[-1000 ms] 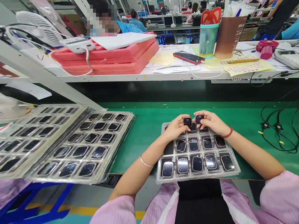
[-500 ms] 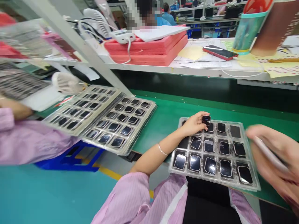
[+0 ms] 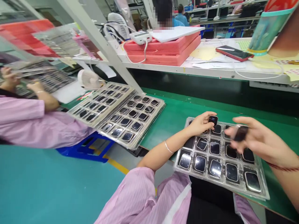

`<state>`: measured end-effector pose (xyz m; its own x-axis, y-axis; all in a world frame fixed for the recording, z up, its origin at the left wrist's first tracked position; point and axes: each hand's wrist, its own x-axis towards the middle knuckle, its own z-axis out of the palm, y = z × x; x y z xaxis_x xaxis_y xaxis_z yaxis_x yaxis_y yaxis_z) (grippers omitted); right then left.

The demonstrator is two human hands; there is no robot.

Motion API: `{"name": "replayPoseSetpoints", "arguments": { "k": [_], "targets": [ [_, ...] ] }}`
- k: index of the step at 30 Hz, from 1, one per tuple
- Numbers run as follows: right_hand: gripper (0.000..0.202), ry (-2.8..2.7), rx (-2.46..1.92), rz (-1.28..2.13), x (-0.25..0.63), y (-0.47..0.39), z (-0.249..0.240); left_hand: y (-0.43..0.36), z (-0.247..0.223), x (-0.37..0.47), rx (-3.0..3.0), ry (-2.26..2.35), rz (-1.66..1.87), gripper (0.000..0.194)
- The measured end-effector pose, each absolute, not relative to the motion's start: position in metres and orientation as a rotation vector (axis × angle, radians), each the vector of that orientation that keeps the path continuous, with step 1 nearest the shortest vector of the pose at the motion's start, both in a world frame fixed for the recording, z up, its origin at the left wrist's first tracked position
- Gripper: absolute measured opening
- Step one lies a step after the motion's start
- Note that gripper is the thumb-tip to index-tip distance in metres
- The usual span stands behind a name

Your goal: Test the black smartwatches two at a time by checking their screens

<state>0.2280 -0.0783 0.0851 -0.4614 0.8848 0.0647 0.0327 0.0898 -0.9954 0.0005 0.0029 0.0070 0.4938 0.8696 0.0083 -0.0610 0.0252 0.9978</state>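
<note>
My left hand pinches a smartwatch body by its edges, above the back row of a clear plastic tray. Small marks glow on its dark, rounded-square face. Over the right part of the same tray, my right hand has its fingers around a second dark smartwatch body, which is blurred by motion. Strapless watch bodies with black glass and silvery rims lie in the tray's pockets; one of them is a front-right watch. My right hand hides part of the back rows.
Left along the green bench are two stacks of filled watch trays, beside a small white fan. A co-worker's sleeve and blue stool are farther left. The shelf above holds red foam blocks and a phone.
My right hand has moved left from beyond the tray's right edge to above it, carrying the watch body. My left hand keeps its watch over the back row. The view has turned left.
</note>
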Motion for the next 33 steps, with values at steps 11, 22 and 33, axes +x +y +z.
{"name": "replayPoseSetpoints", "arguments": {
  "k": [11,22,33],
  "targets": [
    [0.037,-1.436,-1.053,1.419,0.216,-0.032,0.015,0.004,0.009,0.0,1.361,0.843,0.911,0.033],
    [0.041,-1.472,-1.053,1.423,0.218,-0.029,0.006,0.004,0.007,0.002,1.389,0.872,0.917,0.032],
    [0.045,-1.53,-1.066,1.4,0.217,-0.034,0.006,0.006,0.003,-0.001,1.414,0.837,0.931,0.041]
  ]
}}
